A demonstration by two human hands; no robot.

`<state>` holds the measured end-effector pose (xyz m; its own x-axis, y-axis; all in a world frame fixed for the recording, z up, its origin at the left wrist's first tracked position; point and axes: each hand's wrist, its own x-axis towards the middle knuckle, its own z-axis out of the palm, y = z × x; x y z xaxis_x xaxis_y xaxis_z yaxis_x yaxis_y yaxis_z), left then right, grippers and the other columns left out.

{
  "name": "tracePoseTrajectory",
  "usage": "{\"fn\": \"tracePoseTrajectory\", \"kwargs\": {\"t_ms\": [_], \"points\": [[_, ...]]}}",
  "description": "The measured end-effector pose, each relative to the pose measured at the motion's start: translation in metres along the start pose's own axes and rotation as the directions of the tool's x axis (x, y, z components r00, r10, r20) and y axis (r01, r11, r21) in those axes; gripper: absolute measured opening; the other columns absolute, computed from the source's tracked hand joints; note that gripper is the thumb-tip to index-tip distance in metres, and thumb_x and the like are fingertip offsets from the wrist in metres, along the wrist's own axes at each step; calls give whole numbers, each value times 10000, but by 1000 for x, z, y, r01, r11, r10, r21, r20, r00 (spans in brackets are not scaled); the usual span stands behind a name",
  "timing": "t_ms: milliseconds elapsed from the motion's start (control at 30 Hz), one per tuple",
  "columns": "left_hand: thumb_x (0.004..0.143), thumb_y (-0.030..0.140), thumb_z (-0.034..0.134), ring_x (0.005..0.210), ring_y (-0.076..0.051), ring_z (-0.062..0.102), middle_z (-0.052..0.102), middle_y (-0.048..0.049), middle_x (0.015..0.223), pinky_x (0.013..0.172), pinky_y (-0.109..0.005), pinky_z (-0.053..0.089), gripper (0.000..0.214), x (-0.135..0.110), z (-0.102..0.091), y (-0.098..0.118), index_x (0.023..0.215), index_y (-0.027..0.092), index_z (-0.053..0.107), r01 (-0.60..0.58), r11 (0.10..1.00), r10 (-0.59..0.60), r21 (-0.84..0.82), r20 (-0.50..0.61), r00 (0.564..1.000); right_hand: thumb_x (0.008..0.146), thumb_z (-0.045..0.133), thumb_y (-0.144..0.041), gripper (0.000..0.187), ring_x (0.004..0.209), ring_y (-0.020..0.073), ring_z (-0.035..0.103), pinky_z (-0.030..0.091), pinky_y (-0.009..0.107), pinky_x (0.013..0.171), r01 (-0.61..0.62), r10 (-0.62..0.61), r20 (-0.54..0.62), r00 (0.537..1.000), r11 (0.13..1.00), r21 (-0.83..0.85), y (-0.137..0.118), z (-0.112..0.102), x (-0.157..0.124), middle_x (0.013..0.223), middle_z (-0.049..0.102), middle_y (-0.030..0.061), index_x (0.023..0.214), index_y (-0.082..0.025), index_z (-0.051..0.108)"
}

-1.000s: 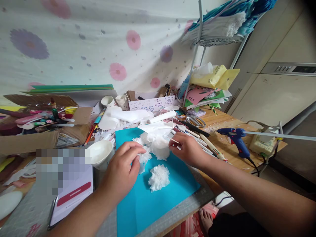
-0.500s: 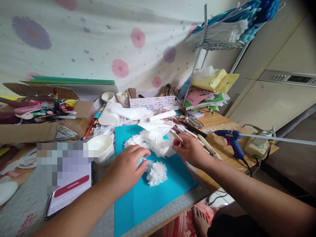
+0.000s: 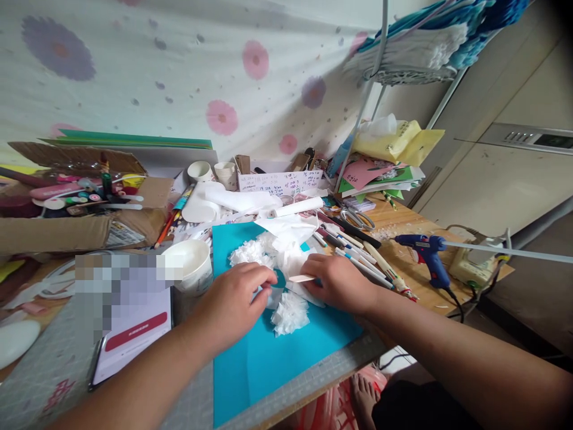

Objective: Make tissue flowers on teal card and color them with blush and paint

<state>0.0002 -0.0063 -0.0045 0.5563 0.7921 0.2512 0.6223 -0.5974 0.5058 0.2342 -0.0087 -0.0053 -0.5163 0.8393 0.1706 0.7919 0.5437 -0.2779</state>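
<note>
A blue sheet of paper [image 3: 277, 358] lies on the cutting mat [image 3: 313, 388] in front of me. White tissue flowers sit on it: one ruffled flower [image 3: 290, 313] near my hands and a cluster [image 3: 259, 251] further back. My left hand [image 3: 233, 301] rests on the sheet with its fingers curled, the fingertips pressing a piece of white tissue beside the near flower. My right hand [image 3: 338, 283] lies just right of the flowers and pinches a flat wooden stick [image 3: 302, 278] that points left.
A white paper cup [image 3: 188, 263] and a phone [image 3: 129, 334] lie left of the sheet. A cardboard box of pens [image 3: 76, 203] is at far left. Pens, scissors [image 3: 358, 220] and a blue glue gun [image 3: 425, 251] lie right. Stacked coloured papers [image 3: 380, 167] are behind.
My right hand has come down and nearer, from the back cluster to beside the near flower, still with the stick. My left hand has shifted slightly toward that flower.
</note>
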Motion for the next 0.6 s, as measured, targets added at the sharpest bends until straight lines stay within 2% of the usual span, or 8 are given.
{"fn": "tracePoseTrajectory", "kwargs": {"t_ms": [100,200,267,333,400,467,600], "points": [[806,157,618,935,-224,612,663,0,936,798,-363,467,121,-1,-1,2,873,253,648,-58,997,53,40,118,992,824,567,-136,96,695,170,539,340,271,615,-73,72,-55,996,997,-17,8,4,8,773,615,58,759,-159,633],[793,133,633,932,-230,599,642,-3,915,784,-366,456,142,-1,2,2,863,255,653,-96,978,66,183,165,984,830,539,-110,105,714,165,546,381,269,649,-93,95,-90,991,995,27,7,-4,10,794,610,56,788,-159,622],[803,117,622,910,-228,595,633,-3,885,766,-363,449,133,1,5,1,820,247,645,-99,959,59,264,158,986,800,587,-105,99,758,156,569,423,253,689,-29,34,-61,998,996,85,1,-14,5,853,620,45,863,-165,634],[822,120,606,882,-232,591,624,-8,846,745,-367,440,131,2,7,0,761,234,626,-91,947,48,308,145,988,735,688,-135,256,836,161,593,455,243,748,80,-86,30,996,983,164,-7,-24,-3,952,625,40,984,-181,648],[846,133,582,870,-250,585,617,-22,824,740,-390,430,150,3,8,-1,728,222,606,-69,934,29,351,118,993,703,736,-164,403,897,185,602,469,268,801,128,-158,136,978,970,207,-12,-27,-11,1038,611,57,1093,-189,640],[868,147,548,879,-283,578,615,-46,820,746,-428,418,165,4,6,-1,725,212,598,-31,913,1,406,73,997,727,705,-156,380,891,194,606,472,285,797,96,-128,186,974,980,171,-12,-24,-15,1052,604,71,1100,-184,636],[878,139,497,891,-316,569,620,-74,838,734,-458,401,181,4,0,-2,741,202,596,47,866,-49,499,-10,999,744,617,-96,149,789,163,602,442,242,704,31,-37,130,991,998,53,-2,-6,-9,893,629,36,864,-183,637]]}}
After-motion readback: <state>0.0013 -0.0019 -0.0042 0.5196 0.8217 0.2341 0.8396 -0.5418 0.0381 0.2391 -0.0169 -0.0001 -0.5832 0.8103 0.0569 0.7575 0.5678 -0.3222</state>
